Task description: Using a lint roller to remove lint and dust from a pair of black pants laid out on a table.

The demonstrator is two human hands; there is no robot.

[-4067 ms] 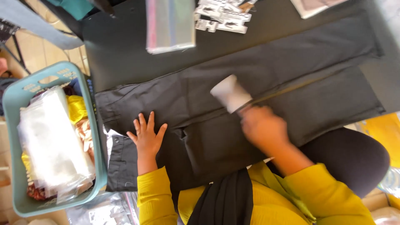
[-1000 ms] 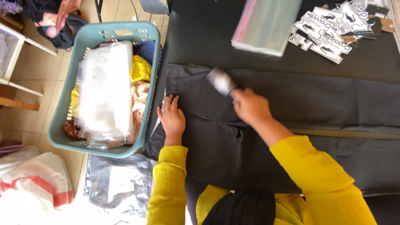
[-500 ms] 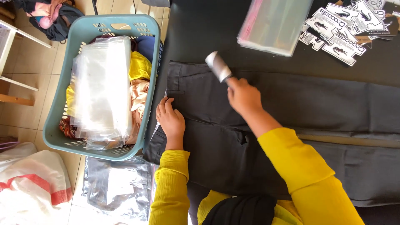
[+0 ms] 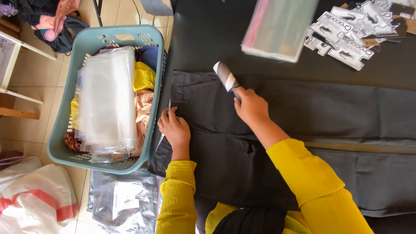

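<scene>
While the trousers [image 4: 303,130] lie flat across the dark table [image 4: 203,39], the head view shows the right hand [image 4: 251,106] closed around the handle of a lint roller [image 4: 226,76], whose pale roll rests on the fabric near the waistband end. Left hand [image 4: 174,129]: flat and open, fingers spread, gripping nothing, pressing the cloth down at the table's edge beside a teal basket [image 4: 149,130]. Basket contents: a stack of clear bags [image 4: 106,102] over yellow and pink clothes. Farther along the table: another pile of clear bags [image 4: 279,28] and a scatter of card tags [image 4: 346,30]. On the floor: a silver packet [image 4: 123,199]. Judged progress: rolling is under way at the waist end; how much of the legs is already cleaned cannot be told, and the trousers are not yet folded or bagged.
</scene>
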